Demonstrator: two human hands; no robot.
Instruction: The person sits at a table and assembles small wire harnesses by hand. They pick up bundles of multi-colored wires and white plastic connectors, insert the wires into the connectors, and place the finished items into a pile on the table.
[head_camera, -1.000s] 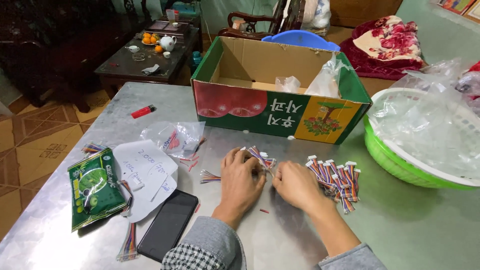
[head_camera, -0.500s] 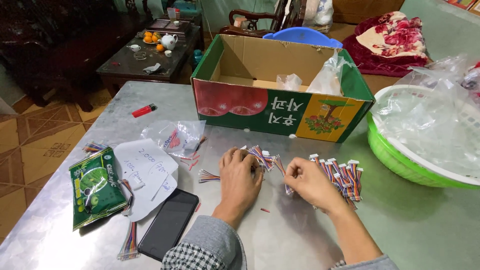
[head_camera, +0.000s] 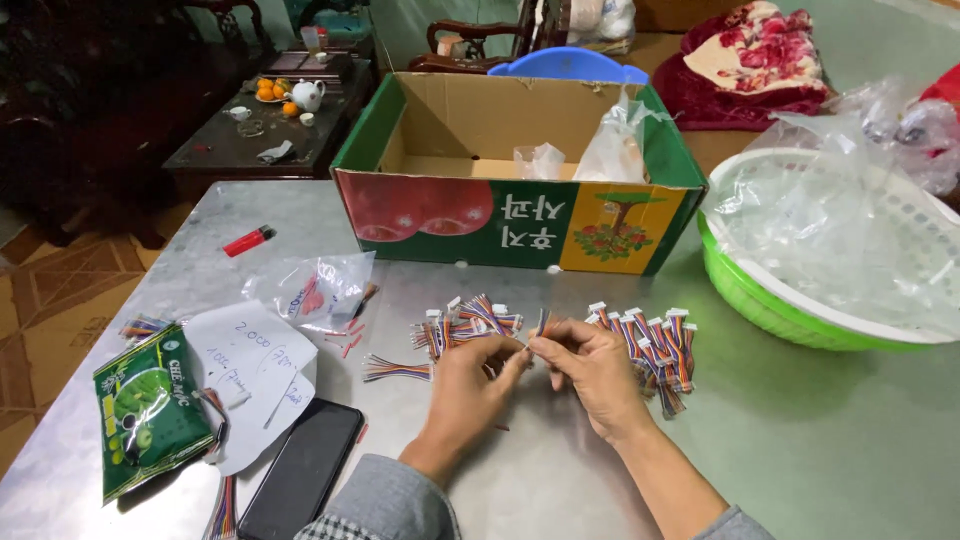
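Grey sheet metal covers the table (head_camera: 820, 450), which stands in a living room with a dark low table behind it. Near the middle, the left hand (head_camera: 470, 385) and the right hand (head_camera: 600, 370) meet fingertip to fingertip, both pinched narrow on a short wire lead (head_camera: 541, 327). It seems to stand nearly upright, its long axis running away from the person toward the cardboard box (head_camera: 520, 195), though it is small and hard to read. Just left of the hands lies a loose pile of coloured wire leads (head_camera: 465, 325) with white plugs; just right lies a second bundle (head_camera: 655, 345), its wires pointing toward the near edge. Farther left are a paper note (head_camera: 245, 370), a black phone (head_camera: 300, 470), a green packet (head_camera: 145, 410), a clear bag (head_camera: 315, 290) and a red lighter (head_camera: 247, 241). A green basket (head_camera: 760, 300) lined with clear plastic sits at the right.
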